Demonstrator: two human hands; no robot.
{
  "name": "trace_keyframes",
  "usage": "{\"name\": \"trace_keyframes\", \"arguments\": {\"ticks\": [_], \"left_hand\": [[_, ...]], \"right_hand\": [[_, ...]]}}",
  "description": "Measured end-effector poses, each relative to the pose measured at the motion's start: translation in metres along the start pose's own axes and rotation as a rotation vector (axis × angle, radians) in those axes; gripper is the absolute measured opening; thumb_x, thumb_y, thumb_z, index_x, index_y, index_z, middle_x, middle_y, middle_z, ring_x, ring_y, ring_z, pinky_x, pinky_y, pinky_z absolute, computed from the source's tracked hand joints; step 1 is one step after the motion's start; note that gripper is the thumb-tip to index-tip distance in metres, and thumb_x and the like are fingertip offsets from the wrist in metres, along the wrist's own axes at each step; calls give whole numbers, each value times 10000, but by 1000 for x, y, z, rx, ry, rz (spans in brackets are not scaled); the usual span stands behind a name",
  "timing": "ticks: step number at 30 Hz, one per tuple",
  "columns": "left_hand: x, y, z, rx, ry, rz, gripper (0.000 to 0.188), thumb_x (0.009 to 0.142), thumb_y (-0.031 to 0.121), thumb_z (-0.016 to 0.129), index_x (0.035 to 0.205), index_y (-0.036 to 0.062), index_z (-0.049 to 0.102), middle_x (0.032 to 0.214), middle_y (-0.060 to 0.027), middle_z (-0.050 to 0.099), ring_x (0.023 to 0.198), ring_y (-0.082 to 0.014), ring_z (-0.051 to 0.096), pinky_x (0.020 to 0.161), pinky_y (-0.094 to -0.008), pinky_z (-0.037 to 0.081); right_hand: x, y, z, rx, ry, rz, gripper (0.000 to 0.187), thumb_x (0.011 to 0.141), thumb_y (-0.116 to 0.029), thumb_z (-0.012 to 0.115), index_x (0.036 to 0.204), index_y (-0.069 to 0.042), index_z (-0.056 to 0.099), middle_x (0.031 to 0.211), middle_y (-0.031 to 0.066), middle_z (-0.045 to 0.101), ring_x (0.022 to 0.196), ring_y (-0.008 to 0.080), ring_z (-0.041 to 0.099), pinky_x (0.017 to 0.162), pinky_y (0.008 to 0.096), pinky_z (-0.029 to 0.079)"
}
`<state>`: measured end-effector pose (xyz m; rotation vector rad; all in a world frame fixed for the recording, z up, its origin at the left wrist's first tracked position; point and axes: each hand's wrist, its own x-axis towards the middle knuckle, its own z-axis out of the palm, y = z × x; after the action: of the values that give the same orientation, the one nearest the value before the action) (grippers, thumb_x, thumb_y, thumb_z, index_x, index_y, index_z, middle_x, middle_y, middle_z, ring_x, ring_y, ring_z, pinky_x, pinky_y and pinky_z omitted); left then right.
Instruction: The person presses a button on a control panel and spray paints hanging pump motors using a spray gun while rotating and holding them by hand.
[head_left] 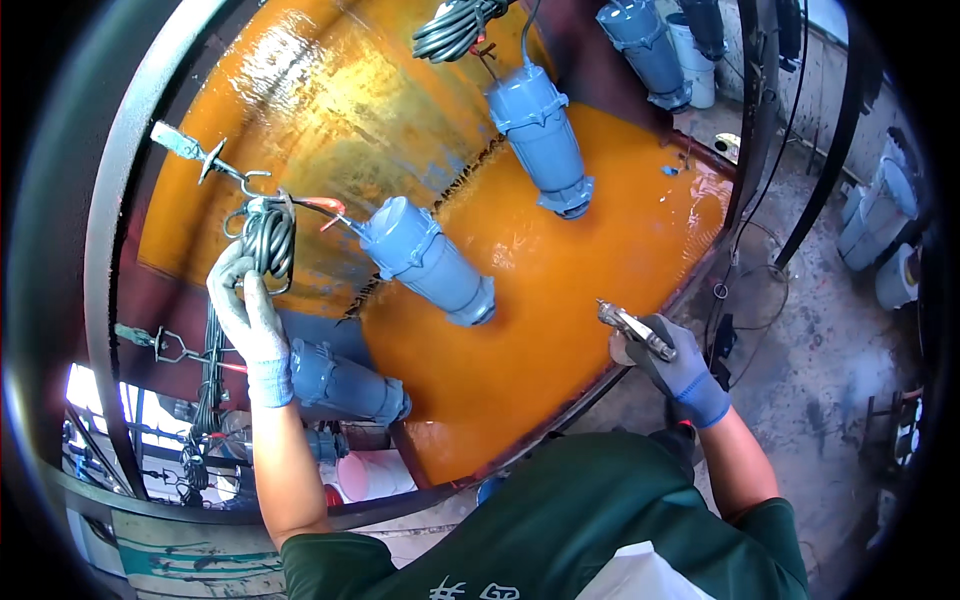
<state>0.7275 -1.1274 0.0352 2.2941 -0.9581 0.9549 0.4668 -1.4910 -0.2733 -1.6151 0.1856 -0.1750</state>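
Observation:
My left hand (248,308), in a pale glove with a blue cuff, grips the lower left side of a coiled dark cable (268,240). The coil hangs from a metal hook (257,184). Right of it a blue-painted cylindrical pump (428,262) hangs tilted, with a red clip (325,206) near its top. My right hand (682,368), gloved in grey, is closed round a metal spray gun (637,330) whose nozzle points up and left. The gun is apart from the pumps. Its trigger is mostly hidden by my fingers.
More blue pumps hang at the top centre (545,145), lower left (345,382) and top right (650,55). Behind them stands a booth wall (330,110) wet with orange-brown liquid, above an orange pool (520,370). A hose (785,305) lies on the right-hand floor near buckets (880,215).

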Motion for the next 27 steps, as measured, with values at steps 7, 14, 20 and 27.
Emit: {"name": "trace_keyframes", "arguments": {"ticks": [7, 14, 20, 27], "left_hand": [[-37, -64, -32, 109, 171, -139, 307, 1111, 92, 517, 1368, -58, 594, 1407, -217, 612, 1296, -296, 587, 1141, -418, 446], [-138, -20, 9, -65, 164, -486, 541, 1119, 173, 522, 1602, -36, 398, 1658, -187, 366, 1480, -333, 456, 1195, -427, 426], [-344, 30, 153, -446, 55, -903, 706, 1030, 97, 614, 1672, 26, 330, 1628, -129, 425, 1326, -218, 535, 1096, -378, 482], [-382, 138, 312, -442, -394, -979, 792, 928, 34, 687, 1650, 46, 362, 1546, -185, 502, 1218, -291, 594, 1066, -423, 507]], "right_hand": [[-20, 20, -27, -33, -179, 63, 271, 913, -183, 793, 1124, -30, 718, 920, 148, 749, 852, 275, 736, 796, 385, 558], [-51, 122, -69, -334, 54, 271, 305, 874, -220, 803, 1099, -40, 701, 948, 227, 728, 928, 442, 715, 780, 482, 554], [-129, 268, -134, -573, 45, 615, 455, 852, -307, 784, 1218, -66, 662, 1115, 278, 726, 1078, 507, 675, 902, 549, 558], [-283, 410, -216, -691, -187, 1271, 581, 881, -308, 716, 1379, -26, 614, 1280, 269, 713, 1231, 450, 669, 1069, 502, 531]]}}
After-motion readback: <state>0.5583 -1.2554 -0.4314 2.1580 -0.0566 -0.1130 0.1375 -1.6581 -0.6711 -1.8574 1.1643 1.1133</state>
